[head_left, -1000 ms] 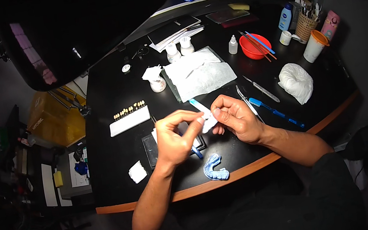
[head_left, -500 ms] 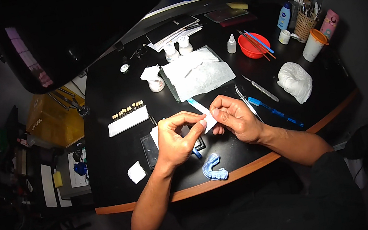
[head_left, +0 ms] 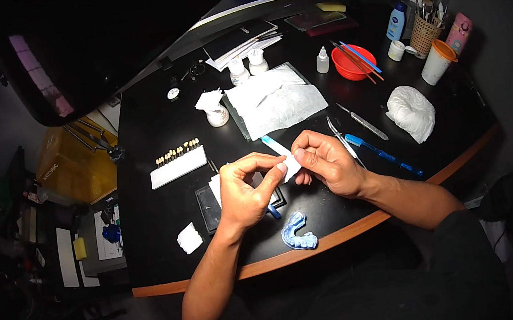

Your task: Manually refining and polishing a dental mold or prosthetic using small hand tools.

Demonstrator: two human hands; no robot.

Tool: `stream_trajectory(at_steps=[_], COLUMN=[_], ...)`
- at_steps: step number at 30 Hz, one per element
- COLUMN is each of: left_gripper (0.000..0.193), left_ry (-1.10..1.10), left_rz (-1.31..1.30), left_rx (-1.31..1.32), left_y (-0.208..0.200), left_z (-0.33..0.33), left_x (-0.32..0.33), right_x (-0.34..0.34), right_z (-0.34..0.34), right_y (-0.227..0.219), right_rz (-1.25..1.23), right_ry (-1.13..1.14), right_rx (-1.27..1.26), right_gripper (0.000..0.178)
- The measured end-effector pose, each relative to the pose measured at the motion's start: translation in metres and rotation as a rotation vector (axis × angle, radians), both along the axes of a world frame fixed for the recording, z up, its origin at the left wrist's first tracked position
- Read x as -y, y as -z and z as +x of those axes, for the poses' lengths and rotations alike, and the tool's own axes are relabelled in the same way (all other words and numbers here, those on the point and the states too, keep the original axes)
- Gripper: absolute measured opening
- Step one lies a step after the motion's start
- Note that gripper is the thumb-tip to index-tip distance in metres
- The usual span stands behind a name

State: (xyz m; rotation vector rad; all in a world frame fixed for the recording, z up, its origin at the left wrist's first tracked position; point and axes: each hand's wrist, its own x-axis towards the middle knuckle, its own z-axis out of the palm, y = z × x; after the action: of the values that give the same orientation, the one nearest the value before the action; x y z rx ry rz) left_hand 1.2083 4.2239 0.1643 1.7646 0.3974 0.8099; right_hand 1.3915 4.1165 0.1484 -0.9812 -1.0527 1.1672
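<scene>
Between my two hands is a small white piece of tissue or paper (head_left: 290, 166). My left hand (head_left: 247, 195) is closed, pinching its left side with thumb and forefinger. Its right side is gripped in the closed fingers of my right hand (head_left: 333, 164). Just beyond my fingertips, a white strip with a blue end (head_left: 271, 144) sticks out; whether it joins the held piece I cannot tell. Partly hidden behind my left hand lies a dark flat case with a white pad (head_left: 210, 208). Near the table edge below my hands rests a blue dental arch model (head_left: 298, 232).
A tooth shade guide (head_left: 178, 168) and folded tissue (head_left: 190, 239) lie left. White sheets (head_left: 278, 105) and jars (head_left: 216, 114) stand beyond. To the right are a scalpel-like knife (head_left: 366, 125), tweezers (head_left: 343, 142), blue brush (head_left: 381, 154), tissue wad (head_left: 412, 115) and red bowl (head_left: 350, 70).
Both hands keep their grip on the white piece. Its visible part looks slightly flatter, and my right hand has shifted very slightly.
</scene>
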Motion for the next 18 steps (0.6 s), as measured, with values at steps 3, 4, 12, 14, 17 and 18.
stream_trajectory(at_steps=[3,4,12,14,17,18], left_gripper=[0.011,0.012,0.014,0.012,0.011,0.011], left_ry=[0.031,0.053,0.081,0.047,0.048,0.048], left_rz=[-0.06,-0.1,-0.116,-0.015,-0.032,-0.032], left_rx=[0.004,0.02,0.035,0.005,0.057,0.058], left_y=[-0.0013,-0.0015,-0.0022,-0.0009,-0.0002,-0.0003], left_z=[0.0001,-0.001,-0.0028,-0.0025,-0.0016,-0.0019], left_x=[-0.0005,-0.0012,-0.0013,-0.0021,-0.002,-0.0025], right_x=[0.0004,0.0002,0.0013,0.0018,0.0014,0.0006], right_z=[0.0008,0.0006,-0.0002,-0.0009,-0.0022,-0.0021], right_y=[0.0002,0.0,-0.0021,-0.0025,-0.0018,-0.0016], right_rz=[-0.003,-0.002,0.017,0.033,0.049,0.049], right_ry=[0.002,-0.001,-0.007,-0.013,-0.003,0.0], right_rx=[-0.001,-0.012,0.013,0.025,0.049,0.056], right_gripper=[0.017,0.017,0.017,0.017,0.018,0.018])
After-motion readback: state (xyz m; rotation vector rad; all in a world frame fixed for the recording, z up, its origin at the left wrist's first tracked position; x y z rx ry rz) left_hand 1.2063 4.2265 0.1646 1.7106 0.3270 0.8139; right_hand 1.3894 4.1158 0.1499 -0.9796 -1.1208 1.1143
